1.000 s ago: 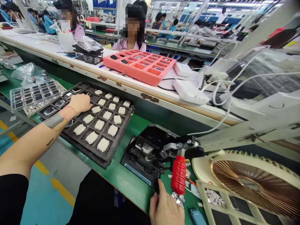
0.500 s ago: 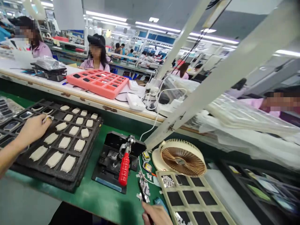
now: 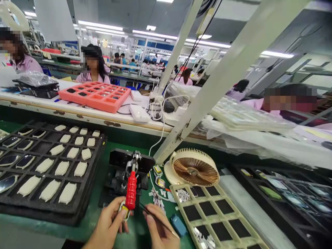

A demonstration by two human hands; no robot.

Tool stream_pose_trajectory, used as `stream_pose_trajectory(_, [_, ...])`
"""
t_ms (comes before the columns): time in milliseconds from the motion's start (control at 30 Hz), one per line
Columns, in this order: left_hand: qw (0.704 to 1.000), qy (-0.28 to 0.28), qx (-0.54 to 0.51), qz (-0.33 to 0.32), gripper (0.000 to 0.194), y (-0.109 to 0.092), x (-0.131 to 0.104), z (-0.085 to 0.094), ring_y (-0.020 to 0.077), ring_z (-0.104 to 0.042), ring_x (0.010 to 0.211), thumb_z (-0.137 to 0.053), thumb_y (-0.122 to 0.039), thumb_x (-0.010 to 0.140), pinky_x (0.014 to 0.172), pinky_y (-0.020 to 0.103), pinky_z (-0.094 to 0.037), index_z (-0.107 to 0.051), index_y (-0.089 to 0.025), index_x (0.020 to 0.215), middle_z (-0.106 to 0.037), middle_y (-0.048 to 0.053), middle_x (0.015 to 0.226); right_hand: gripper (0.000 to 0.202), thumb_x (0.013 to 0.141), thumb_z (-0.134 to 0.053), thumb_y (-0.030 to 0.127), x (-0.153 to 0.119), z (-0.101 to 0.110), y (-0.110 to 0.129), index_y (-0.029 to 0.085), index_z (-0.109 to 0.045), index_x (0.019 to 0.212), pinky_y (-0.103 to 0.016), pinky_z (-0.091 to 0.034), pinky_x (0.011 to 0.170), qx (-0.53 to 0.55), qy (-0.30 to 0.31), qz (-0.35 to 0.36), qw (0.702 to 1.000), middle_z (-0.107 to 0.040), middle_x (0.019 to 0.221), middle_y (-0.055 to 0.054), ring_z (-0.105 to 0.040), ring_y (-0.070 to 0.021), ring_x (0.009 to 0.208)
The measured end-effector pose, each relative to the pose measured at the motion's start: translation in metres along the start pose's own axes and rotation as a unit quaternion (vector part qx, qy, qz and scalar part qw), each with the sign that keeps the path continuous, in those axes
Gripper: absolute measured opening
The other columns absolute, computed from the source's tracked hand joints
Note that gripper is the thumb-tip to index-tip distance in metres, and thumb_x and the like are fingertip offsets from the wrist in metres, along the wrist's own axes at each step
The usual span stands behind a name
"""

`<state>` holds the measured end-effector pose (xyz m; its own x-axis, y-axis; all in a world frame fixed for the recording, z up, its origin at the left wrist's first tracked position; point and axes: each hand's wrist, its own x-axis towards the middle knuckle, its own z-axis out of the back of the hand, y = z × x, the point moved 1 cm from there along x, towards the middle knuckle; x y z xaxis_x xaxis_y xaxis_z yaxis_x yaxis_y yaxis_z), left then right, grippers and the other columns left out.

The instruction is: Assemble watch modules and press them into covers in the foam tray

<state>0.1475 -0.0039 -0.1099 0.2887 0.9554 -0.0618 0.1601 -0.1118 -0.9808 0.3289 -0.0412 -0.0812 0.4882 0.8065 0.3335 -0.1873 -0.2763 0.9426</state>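
Left hand (image 3: 110, 219): thumb and fingers pinched on a small rounded-rectangular casing with a pale rim and yellow patch (image 3: 125, 208). Casing sits at the lower end of the ribbed red clamp handle (image 3: 131, 190), in front of the black metal fixture (image 3: 116, 180); contact between casing and handle cannot be told from this angle.

Right hand (image 3: 162, 224): fingers closed around slim dark tweezers (image 3: 159, 221), tips pointing toward the casing but apart from it. Whether the tips grip anything: too small to tell.

Risks (judgement):
- Handle stands close over the left fingers; a careless lift could knock the casing loose.
- Grip is by the fingertips; a slip would drop the casing onto the green bench top (image 3: 90, 211).
- Tweezers are pointed; an overshoot could scratch the casing or prick a finger.
- Small silvery-white strips (image 3: 157, 200) lie loose near the right hand; a sleeve or the cream-coloured fan (image 3: 193, 167), if running, could scatter them.
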Motion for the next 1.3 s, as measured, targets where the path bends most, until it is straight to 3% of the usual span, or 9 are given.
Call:
stream_pose_trajectory(67, [0.999, 0.007, -0.028, 0.020, 0.058, -0.002, 0.003, -0.001, 0.0167, -0.072, 0.063, -0.069, -0.067, 0.102, 0.055, 0.024, -0.051, -0.074, -0.018, 0.132, -0.079, 0.011, 0.098, 0.025, 0.097, -0.081, 0.045, -0.001, -0.014, 0.004, 0.022, -0.088, 0.099, -0.036, -0.073, 0.081, 0.008, 0.039, -0.012, 0.999, -0.086, 0.104, -0.013, -0.084, -0.0266, 0.094])
stream_pose_trajectory(267, [1.000, 0.006, -0.025, 0.017, 0.051, -0.008, -0.007, 0.013, 0.0166, -0.074, 0.074, -0.073, -0.048, 0.105, 0.064, 0.025, -0.056, -0.066, -0.017, 0.145, -0.078, 0.007, 0.097, 0.017, 0.101, -0.077, 0.039, -0.017, -0.041, -0.003, 0.023, -0.083, 0.102, -0.034, -0.070, 0.077, 0.067, 0.014, -0.067, 0.995, -0.085, 0.099, -0.008, -0.081, -0.0204, 0.082])
stream_pose_trajectory(367, [1.000, 0.005, -0.017, 0.020, 0.050, -0.008, -0.011, 0.013, 0.0163, -0.074, 0.075, -0.073, -0.043, 0.106, 0.064, 0.025, -0.057, -0.064, -0.018, 0.149, -0.078, 0.008, 0.101, 0.011, 0.103, -0.074, 0.032, -0.023, -0.040, -0.003, 0.023, -0.081, 0.104, -0.036, -0.068, 0.082, 0.086, 0.030, -0.051, 0.995, -0.084, 0.101, -0.007, -0.081, -0.0209, 0.091])
stream_pose_trajectory(467, [1.000, 0.007, -0.010, 0.019, 0.049, -0.009, -0.013, 0.012, 0.0167, -0.074, 0.074, -0.075, -0.039, 0.105, 0.065, 0.025, -0.058, -0.065, -0.018, 0.149, -0.077, 0.005, 0.091, 0.010, 0.105, -0.070, 0.026, -0.027, -0.039, -0.001, 0.024, -0.079, 0.107, -0.040, -0.067, 0.087, 0.077, 0.058, -0.006, 0.995, -0.082, 0.102, -0.007, -0.079, -0.0224, 0.099])
stream_pose_trajectory(667, [1.000, -0.011, -0.014, 0.022, 0.051, -0.008, -0.015, 0.010, 0.0183, -0.076, 0.075, -0.075, -0.040, 0.105, 0.065, 0.026, -0.059, -0.065, -0.016, 0.149, -0.076, 0.006, 0.090, 0.013, 0.105, -0.067, 0.021, -0.032, -0.039, -0.004, 0.025, -0.078, 0.111, -0.043, -0.066, 0.089, 0.045, 0.064, 0.025, 0.997, -0.081, 0.105, -0.008, -0.077, -0.0229, 0.101])
stream_pose_trajectory(833, [1.000, 0.002, -0.007, 0.023, 0.050, -0.011, -0.016, 0.012, 0.0182, -0.077, 0.075, -0.073, -0.038, 0.106, 0.067, 0.026, -0.060, -0.066, -0.014, 0.149, -0.079, 0.007, 0.092, 0.013, 0.106, -0.068, 0.030, -0.028, -0.034, -0.009, 0.022, -0.078, 0.108, -0.038, -0.067, 0.083, 0.041, 0.072, -0.042, 0.996, -0.081, 0.103, -0.009, -0.079, -0.0220, 0.094])
stream_pose_trajectory(967, [1.000, 0.006, -0.021, 0.019, 0.050, -0.015, -0.016, 0.011, 0.0189, -0.078, 0.077, -0.073, -0.039, 0.106, 0.068, 0.028, -0.062, -0.066, -0.014, 0.148, -0.081, 0.010, 0.100, 0.017, 0.106, -0.069, 0.037, -0.028, -0.028, -0.017, 0.023, -0.078, 0.106, -0.035, -0.065, 0.075, 0.097, 0.114, -0.083, 0.985, -0.081, 0.096, -0.007, -0.077, -0.0198, 0.081])
stream_pose_trajectory(1167, [0.998, -0.041, -0.045, 0.011, 0.046, -0.020, -0.014, 0.007, 0.0200, -0.080, 0.073, -0.076, -0.039, 0.104, 0.067, 0.029, -0.064, -0.067, -0.013, 0.141, -0.082, 0.011, 0.099, 0.015, 0.104, -0.071, 0.035, -0.032, -0.028, -0.017, 0.022, -0.075, 0.110, -0.040, -0.067, 0.083, 0.072, -0.017, -0.038, 0.997, -0.081, 0.101, -0.009, -0.081, -0.0248, 0.094])
stream_pose_trajectory(1300, [0.997, -0.045, -0.069, 0.008, 0.052, -0.023, -0.013, 0.006, 0.0219, -0.081, 0.074, -0.084, -0.045, 0.098, 0.067, 0.030, -0.064, -0.070, -0.014, 0.138, -0.083, 0.013, 0.102, 0.018, 0.102, -0.075, 0.034, -0.033, -0.027, -0.024, 0.018, -0.078, 0.110, -0.041, -0.068, 0.083, 0.067, 0.016, -0.077, 0.995, -0.082, 0.105, -0.011, -0.081, -0.0248, 0.091])
